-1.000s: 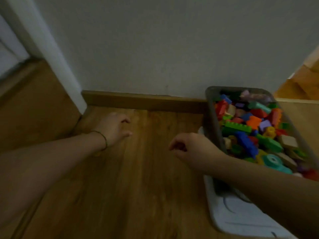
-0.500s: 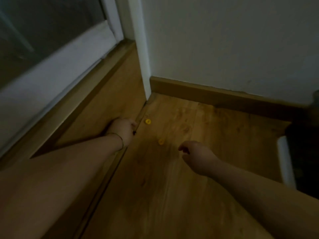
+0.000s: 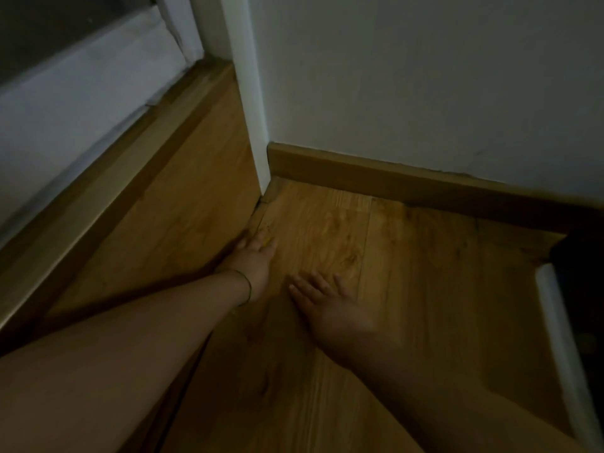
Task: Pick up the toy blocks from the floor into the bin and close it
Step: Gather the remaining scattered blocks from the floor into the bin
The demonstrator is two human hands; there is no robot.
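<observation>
My left hand (image 3: 256, 256) lies on the wooden floor at the corner by the white door frame. Its fingers cover a small yellow toy piece (image 3: 268, 240), of which only a sliver shows, and its grip on the piece is hidden. My right hand (image 3: 323, 299) rests flat on the floor just to the right, fingers spread, holding nothing. The dark bin (image 3: 581, 289) is cut off at the right edge, with its white lid (image 3: 555, 322) lying on the floor beside it. No blocks in the bin are visible in this dim view.
A white wall with a wooden skirting board (image 3: 392, 178) closes the far side. A white door frame post (image 3: 251, 125) and a raised wooden threshold (image 3: 147, 191) run along the left.
The view has swung left, away from the bin. My left hand moved forward onto the yellow piece by the corner. My right hand opened and went flat on the floor where the second yellow piece lay.
</observation>
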